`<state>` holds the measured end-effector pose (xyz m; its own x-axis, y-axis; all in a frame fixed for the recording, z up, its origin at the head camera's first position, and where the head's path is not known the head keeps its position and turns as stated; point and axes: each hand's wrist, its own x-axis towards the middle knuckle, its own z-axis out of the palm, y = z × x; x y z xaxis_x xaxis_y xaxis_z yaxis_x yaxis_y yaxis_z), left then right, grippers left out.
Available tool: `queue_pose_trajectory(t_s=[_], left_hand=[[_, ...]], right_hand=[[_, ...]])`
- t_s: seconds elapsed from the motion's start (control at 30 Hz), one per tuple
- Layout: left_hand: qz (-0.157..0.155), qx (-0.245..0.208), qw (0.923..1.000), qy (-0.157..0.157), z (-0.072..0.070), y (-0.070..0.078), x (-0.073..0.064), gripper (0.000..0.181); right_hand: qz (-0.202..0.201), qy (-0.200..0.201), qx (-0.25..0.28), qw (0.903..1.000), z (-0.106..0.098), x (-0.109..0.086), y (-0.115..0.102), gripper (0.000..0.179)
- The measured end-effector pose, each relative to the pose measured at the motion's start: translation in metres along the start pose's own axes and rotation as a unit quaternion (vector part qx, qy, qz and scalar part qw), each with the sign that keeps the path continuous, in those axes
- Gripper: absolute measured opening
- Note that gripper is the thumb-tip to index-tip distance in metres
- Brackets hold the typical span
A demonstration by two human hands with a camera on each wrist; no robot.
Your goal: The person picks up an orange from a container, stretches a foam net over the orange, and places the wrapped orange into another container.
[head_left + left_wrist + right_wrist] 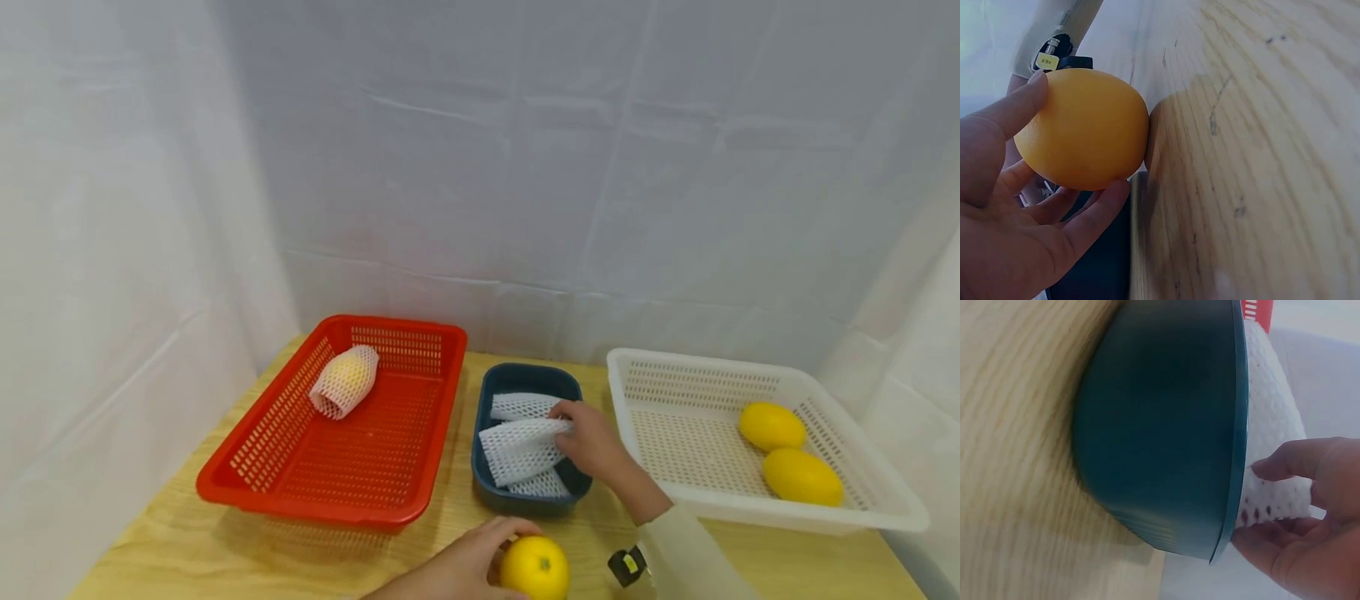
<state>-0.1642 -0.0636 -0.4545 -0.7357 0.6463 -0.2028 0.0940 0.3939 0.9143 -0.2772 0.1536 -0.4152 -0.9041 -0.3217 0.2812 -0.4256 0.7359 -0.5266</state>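
My left hand [468,567] holds a smooth yellow fruit [535,568] at the front of the table, with thumb and fingers curled around its side. In the left wrist view the fruit [1085,128] looks orange and touches or nearly touches the wood. My right hand [596,442] pinches the end of a white foam net sleeve [521,446] at the dark blue bin [487,496]. More foam net sleeves [521,406] lie in that bin. The right wrist view shows the pinched sleeve [1266,437] just above the bin's rim, between thumb and fingers.
At the left stands a red basket [431,492], with a yellow fruit in a foam net sleeve [347,382] inside. A white basket [660,492] on the right holds two yellow fruits [802,477]. White sheeting [450,167] hangs behind and beside the wooden table [172,550].
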Motion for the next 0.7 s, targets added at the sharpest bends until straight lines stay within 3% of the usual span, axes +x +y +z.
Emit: queue_pose_trajectory(t_s=[0.33, 0.7], left_hand=[[-0.002, -0.011, 0.9999, 0.01, 0.004, 0.008, -0.006, 0.053], [-0.002, 0.012, 0.9998, 0.015, 0.003, 0.009, -0.008, 0.052]], right_hand=[[-0.018, 0.056, 0.067, 0.996, -0.01, -0.017, -0.01, 0.018], [-0.041, 0.07, 0.119, 0.9896, -0.02, -0.042, -0.022, 0.019]])
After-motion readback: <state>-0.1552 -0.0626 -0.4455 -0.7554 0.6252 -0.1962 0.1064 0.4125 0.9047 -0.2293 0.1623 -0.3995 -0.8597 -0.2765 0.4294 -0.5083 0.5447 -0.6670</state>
